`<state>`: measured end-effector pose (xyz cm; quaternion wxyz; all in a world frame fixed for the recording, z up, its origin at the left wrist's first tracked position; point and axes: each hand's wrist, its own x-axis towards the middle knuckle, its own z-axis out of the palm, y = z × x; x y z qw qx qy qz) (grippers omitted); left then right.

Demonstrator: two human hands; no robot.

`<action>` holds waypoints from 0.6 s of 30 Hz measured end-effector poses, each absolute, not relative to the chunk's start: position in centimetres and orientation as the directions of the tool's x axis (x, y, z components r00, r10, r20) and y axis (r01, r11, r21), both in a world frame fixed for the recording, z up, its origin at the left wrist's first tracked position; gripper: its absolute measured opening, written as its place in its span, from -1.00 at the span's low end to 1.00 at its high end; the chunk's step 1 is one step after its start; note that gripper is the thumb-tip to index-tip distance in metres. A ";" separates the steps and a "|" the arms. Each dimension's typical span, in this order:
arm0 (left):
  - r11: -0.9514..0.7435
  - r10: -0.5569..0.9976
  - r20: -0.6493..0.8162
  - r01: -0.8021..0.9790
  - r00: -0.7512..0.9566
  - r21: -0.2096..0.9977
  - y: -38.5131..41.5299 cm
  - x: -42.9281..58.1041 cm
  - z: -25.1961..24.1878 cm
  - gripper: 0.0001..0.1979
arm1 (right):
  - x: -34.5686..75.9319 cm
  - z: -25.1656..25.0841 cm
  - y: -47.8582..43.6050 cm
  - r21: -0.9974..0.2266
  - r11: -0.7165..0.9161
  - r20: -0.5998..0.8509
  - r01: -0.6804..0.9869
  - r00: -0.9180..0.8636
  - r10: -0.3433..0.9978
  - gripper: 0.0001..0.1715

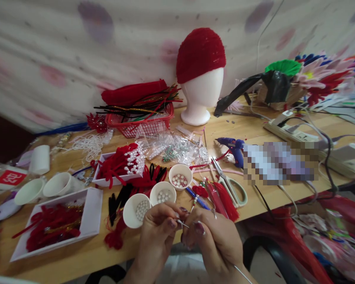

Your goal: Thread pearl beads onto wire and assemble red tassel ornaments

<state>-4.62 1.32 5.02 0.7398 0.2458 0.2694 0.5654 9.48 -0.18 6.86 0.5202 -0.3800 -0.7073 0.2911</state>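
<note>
My left hand [159, 232] is pinched near the table's front edge, its fingertips on a small white piece, perhaps a bead, on a thin wire [183, 224]. Close beside it, my right hand [214, 236] is closed around the wire, whose pale tail sticks out below near the wrist. Just beyond my hands stand paper cups: one with small white beads [142, 211], one with larger white beads [164, 196] and one with red and white beads [180, 180]. A blue pen [199, 199], a red tassel [224, 199] and scissors [230, 183] lie behind my right hand.
A white foam head [202, 90] wears a red cap. Left of it is a red basket [138, 125] of stems. White boxes [94, 201] hold red pieces. A blue glue gun [233, 148] and a power strip [295, 130] with cables lie right. A red bag [286, 236] hangs below.
</note>
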 end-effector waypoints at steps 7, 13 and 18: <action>0.161 0.985 -0.074 -0.689 0.154 0.707 1.4 -4.4 5.4 -0.88 | 9.4 6.7 -0.2 -0.811 0.546 0.524 0.213 -0.154 0.838 -0.59; 0.127 0.988 -0.041 -0.648 0.146 0.751 1.2 -4.8 4.8 -0.92 | 9.2 6.7 -0.2 -0.821 0.539 0.520 0.189 -0.141 0.842 -0.59; 0.037 0.998 0.001 -0.600 0.063 0.799 1.1 -4.7 4.5 -0.92 | 8.8 6.6 0.1 -0.800 0.569 0.555 0.191 -0.125 0.823 -0.59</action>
